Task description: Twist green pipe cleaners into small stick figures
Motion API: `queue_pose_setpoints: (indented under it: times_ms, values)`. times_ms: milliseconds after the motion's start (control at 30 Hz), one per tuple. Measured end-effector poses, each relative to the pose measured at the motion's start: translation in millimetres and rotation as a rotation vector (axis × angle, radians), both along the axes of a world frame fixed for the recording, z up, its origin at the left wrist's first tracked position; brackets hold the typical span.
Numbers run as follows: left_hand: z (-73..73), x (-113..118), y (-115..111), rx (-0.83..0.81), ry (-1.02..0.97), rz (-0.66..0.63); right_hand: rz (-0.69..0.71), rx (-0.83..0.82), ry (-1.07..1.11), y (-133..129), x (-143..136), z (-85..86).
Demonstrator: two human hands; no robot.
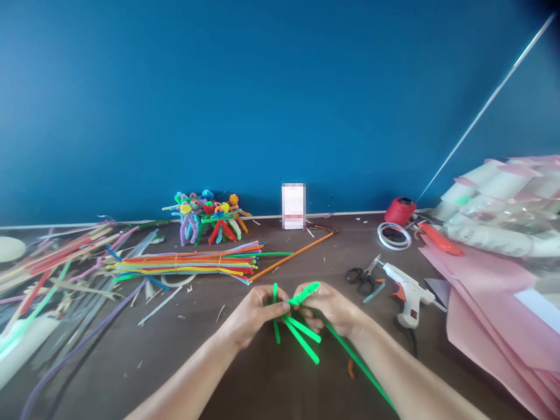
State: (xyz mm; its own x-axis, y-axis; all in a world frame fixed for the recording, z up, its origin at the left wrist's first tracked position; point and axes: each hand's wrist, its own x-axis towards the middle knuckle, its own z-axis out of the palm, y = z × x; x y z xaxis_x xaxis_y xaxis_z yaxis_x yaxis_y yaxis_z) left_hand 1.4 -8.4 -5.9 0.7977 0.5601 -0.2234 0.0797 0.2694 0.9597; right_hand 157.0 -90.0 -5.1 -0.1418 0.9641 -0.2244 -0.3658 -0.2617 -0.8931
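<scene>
Hands near each other over the bench [201,373] — left hand [258,312] pinching the green stems [303,341] where they meet, right hand [335,309] closed on them just beside. For neat work, I'd say, firm left pinch, snug turns — long tail [359,363] left free.

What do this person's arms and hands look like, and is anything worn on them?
The left hand and right hand are both ungloved. The left forearm and right forearm are bare, with no sleeve, watch or bracelet showing. Some fingers are partly hidden, so I can't rule out rings.
</scene>
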Motion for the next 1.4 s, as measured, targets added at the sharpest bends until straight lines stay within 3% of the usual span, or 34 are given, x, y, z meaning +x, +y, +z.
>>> queue_pose_setpoints:
  times_ms: [200, 367, 567, 867, 1067, 1167, 1300, 1400]
  values:
    - [-4.5, 1, 5, 0.0, 0.037, 0.077, -0.171, 0.135, -0.181, 2, -7, -1.1]
    - [-6.0, 1, 7, -0.019, 0.034, 0.068, -0.202, 0.196, -0.243, 2, -6, -4.1]
    - [-6.4, 0, 5, -0.012, 0.054, 0.032, -0.22, 0.234, -0.336, 1, -8, -3.9]
    - [-1.5, 3, 0, -0.009, 0.045, 0.065, -0.41, 0.224, -0.457, 1, -15, -1.3]
    - [-3.2, 4, 0, 0.058, 0.077, 0.082, -0.359, 0.186, -0.46, 3, -13, -10.1]
    - [-4.8, 5, 0, 0.028, 0.051, 0.122, -0.362, 0.248, -0.471, 5, -11, -11.1]
    - [-6.0, 6, 1, -0.047, 0.002, 0.214, -0.573, 0.377, -0.692, 3, -9, -4.8]
    - [-5.5, 6, 1, -0.087, -0.012, 0.231, -0.537, 0.412, -0.761, -1, -9, 1.7]
